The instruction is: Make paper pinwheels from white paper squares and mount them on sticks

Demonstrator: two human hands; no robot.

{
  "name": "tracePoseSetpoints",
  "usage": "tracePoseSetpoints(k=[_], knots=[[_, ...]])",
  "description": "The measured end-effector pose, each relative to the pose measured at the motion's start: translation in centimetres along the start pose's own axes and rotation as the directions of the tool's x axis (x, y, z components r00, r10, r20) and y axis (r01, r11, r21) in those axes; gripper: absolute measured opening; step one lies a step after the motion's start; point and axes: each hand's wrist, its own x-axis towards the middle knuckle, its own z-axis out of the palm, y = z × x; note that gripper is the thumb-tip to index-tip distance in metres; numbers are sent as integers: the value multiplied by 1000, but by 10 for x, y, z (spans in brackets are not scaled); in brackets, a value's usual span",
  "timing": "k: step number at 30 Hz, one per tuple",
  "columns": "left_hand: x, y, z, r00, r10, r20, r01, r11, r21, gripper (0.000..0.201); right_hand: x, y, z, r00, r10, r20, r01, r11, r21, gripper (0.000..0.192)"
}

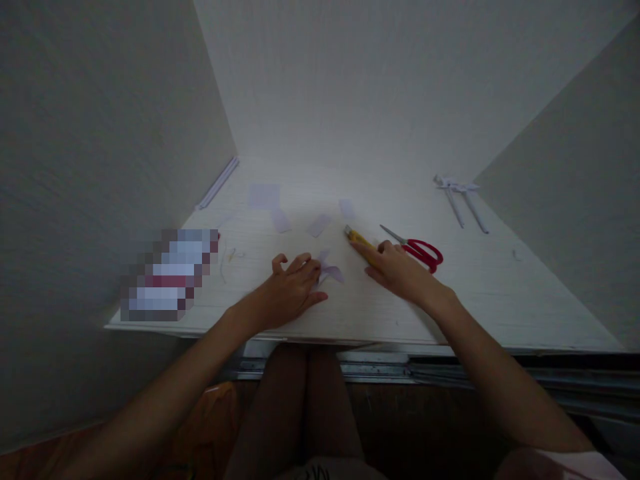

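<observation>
Bent fingers of my left hand [295, 285] hold down a small pale-purple paper piece with splayed strips [331, 271] against the white tabletop. Its thumb sticks out apart, and the fingertips partly hide the paper. My right hand [395, 270] is closed around a yellow utility knife [364, 249], which lies low over the table with its tip pointing away to the left. Just right of that hand are scissors [423, 252] with red handles, partly covered by my fingers. Loose pale-purple paper pieces [319, 225] lie beyond my hands.
Rolled paper sticks [219, 183] lie along the left wall. Against the right wall is a white paper construction [457, 187] with two rolled legs. A blurred-out object [173, 273] sits at the left edge, near small scraps [233, 254]. Walls enclose three sides of the tabletop [500, 293].
</observation>
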Motion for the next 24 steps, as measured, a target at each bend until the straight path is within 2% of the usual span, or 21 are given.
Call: tracePoseSetpoints(k=[3, 5, 6, 8, 10, 12, 14, 17, 20, 24], knots=[[0, 1, -1, 1000, -9, 4, 9, 1000, -11, 44, 1, -5, 6, 995, 76, 69, -79, 996, 42, 38], [-1, -2, -1, 1000, -5, 4, 5, 999, -38, 43, 7, -6, -3, 979, 143, 143, -178, 945, 274, 28], [-1, -4, -1, 1000, 0, 6, 0, 999, -50, 42, 11, -6, -10, 968, 174, 182, -238, 868, 436, 24], [-1, -8, -1, 1000, 12, 11, -11, 998, -61, 40, 19, -6, -27, 956, 222, 192, -289, 603, 744, 22], [-1, -9, -2, 1000, 16, 14, -15, 998, -60, 40, 27, -6, -42, 965, 247, 89, -178, 368, 913, 24], [-2, -9, -4, 1000, 6, 23, -5, 998, -59, 40, 32, -9, -49, 957, 291, -8, -76, 274, 959, 29], [-2, -7, -5, 999, -14, 31, 16, 998, -66, 40, 36, -15, -47, 935, 343, -87, -4, 255, 967, 32], [-3, -5, -5, 998, -49, 33, 51, 995, -82, 41, 38, -27, -33, 908, 382, -173, 54, 303, 952, 28], [-3, -5, -4, 996, -76, 36, 79, 993, -89, 42, 40, -37, -19, 924, 331, -192, 58, 375, 925, 22], [-4, -6, -1, 996, -90, 25, 92, 991, -97, 41, 47, -38, -10, 944, 280, -176, 44, 422, 906, 21]])
